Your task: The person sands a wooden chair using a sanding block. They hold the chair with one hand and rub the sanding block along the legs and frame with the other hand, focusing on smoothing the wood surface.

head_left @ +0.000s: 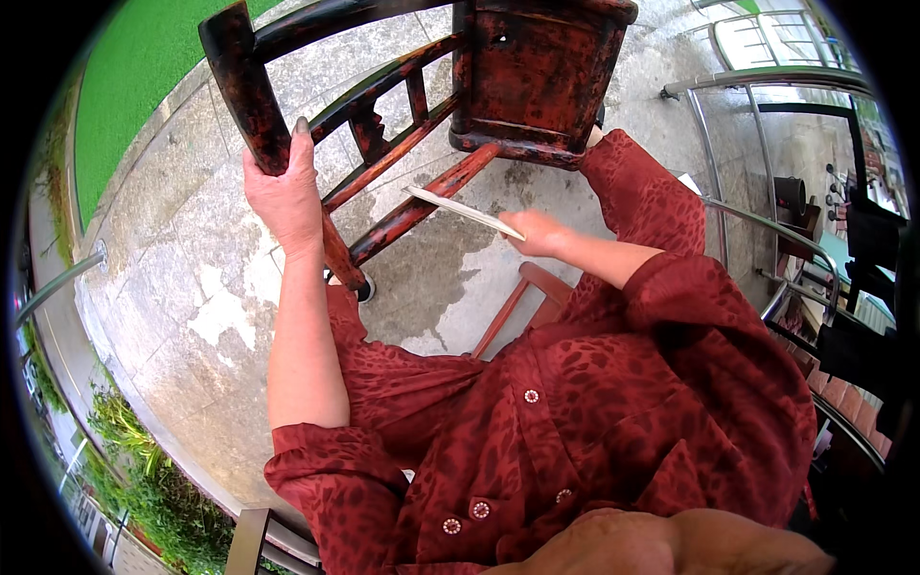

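Note:
A wooden chair (537, 81) in worn black and red lies tipped in front of me. My left hand (285, 196) is wrapped round one dark wooden post of it at the left, thumb uppermost. In my right hand (539, 235) is a long, thin, pale flat strip, perhaps folded sandpaper (458, 208). Its far tip overlaps a reddish chair rung (422, 203); whether it touches the wood I cannot tell. Several bars and a carved slat (368, 134) show between the post and the broad dark panel.
Grey stone paving with damp patches (407, 302) lies under the chair. A reddish-brown wooden seat frame (548, 287) shows beneath me. Metal railings (757, 144) stand at the right, with a dark pot (790, 195) beyond. Green turf (134, 96) and plants (153, 470) border the left.

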`<state>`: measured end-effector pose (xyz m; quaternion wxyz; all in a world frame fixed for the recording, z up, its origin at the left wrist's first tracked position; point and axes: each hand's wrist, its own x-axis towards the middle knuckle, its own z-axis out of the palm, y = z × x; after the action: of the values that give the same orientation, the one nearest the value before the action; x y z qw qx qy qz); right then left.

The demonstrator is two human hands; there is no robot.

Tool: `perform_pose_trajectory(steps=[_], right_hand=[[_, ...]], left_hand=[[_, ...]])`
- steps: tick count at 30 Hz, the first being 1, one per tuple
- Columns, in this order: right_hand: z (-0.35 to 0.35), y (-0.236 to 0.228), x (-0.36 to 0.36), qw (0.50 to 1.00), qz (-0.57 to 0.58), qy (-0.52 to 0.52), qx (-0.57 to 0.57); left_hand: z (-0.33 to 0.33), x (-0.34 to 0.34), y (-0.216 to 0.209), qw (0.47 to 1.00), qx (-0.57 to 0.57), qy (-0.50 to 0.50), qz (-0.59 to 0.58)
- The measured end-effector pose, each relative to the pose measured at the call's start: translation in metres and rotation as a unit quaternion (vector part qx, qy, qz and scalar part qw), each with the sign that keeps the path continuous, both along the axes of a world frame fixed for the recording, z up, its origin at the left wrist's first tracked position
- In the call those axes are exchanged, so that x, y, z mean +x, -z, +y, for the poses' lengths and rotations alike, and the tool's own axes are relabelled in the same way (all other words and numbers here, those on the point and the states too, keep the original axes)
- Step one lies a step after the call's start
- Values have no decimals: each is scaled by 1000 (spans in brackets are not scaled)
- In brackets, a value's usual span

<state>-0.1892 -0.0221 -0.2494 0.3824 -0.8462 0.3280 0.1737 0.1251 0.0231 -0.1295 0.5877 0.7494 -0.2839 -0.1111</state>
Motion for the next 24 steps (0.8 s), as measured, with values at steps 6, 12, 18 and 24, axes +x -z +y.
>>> perform_pose_trajectory(steps=[6,12,18,24], right_hand=[[-33,32,-31,985,124,121,-6],[12,6,1,999,11,51,-16],[10,21,-15,986,-3,168,4],[-9,18,-21,989,9,137,-57]], left_hand=[[1,-5,-4,1000,11,0,-25],[2,-9,-6,1000,8,-1,7],[5,-10,-4,998,-9,-16,57],[0,-13,-10,994,-38,-27,99]])
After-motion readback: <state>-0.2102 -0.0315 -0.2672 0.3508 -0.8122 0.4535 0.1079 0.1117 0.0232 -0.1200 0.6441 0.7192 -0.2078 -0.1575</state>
